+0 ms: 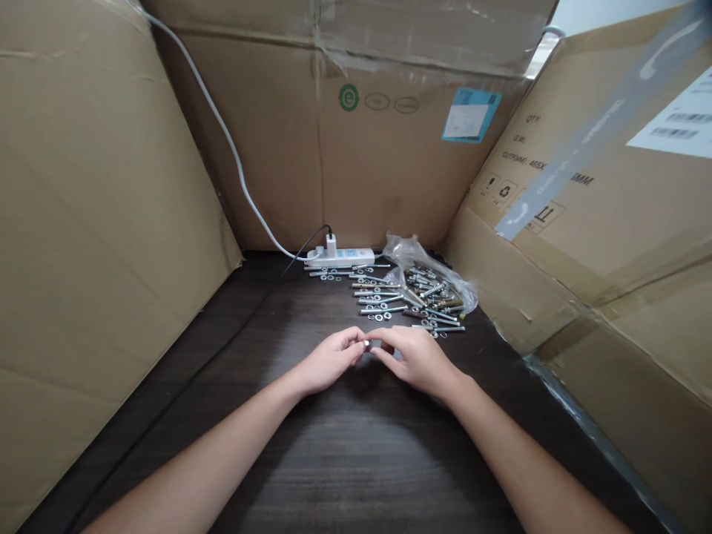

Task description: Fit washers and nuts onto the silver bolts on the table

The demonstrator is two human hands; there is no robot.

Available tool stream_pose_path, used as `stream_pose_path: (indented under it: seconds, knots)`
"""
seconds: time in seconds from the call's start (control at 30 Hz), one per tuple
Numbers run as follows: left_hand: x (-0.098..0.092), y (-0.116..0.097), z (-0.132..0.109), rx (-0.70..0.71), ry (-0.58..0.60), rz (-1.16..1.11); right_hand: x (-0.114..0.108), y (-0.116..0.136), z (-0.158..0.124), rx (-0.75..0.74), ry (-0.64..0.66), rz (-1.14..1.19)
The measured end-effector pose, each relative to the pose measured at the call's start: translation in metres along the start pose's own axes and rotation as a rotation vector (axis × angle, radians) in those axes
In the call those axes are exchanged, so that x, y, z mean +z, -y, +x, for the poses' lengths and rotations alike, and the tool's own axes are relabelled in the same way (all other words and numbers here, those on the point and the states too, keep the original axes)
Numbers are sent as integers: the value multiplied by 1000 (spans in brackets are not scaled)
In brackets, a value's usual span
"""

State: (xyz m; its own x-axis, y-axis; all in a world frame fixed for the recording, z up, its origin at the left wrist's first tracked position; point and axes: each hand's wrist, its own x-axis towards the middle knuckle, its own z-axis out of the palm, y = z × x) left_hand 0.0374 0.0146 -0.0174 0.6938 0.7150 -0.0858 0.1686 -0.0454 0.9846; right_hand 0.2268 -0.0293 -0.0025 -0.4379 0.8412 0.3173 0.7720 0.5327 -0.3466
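Note:
My left hand (329, 361) and my right hand (416, 358) meet over the dark wooden table (345, 460), fingertips pinched together on a small metal part (368, 344), probably a nut or bolt end. Both hands are closed around it. Just beyond them lie several bolts (378, 297) in rows with loose washers (379, 317) beside them. A heap of more bolts (431, 297) spills from a clear plastic bag (414, 256) to the right of the rows.
A white power strip (340, 257) with a plugged-in charger sits at the back, its white cable (222, 126) running up left and a black cable (245, 326) crossing the table. Cardboard boxes (361, 148) wall in the left, back and right.

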Motion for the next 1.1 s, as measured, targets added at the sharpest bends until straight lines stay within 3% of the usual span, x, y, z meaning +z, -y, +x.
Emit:
stream_pose_path:
  seconds: [0.17, 0.43, 0.7, 0.93, 1.1]
  knots:
    - [1, 0, 0, 1, 6, 7, -1, 3, 0, 69, 6, 17]
    - [1, 6, 1, -13, -27, -87, 2, -1, 0, -29, -31, 1]
    - [1, 4, 0, -9, -14, -94, 1, 4, 0, 46, 6, 0]
    - [1, 4, 0, -18, -5, -106, -2, 2, 0, -17, -8, 17]
    - [0, 4, 0, -19, -15, -94, -1, 2, 1, 35, 18, -6]
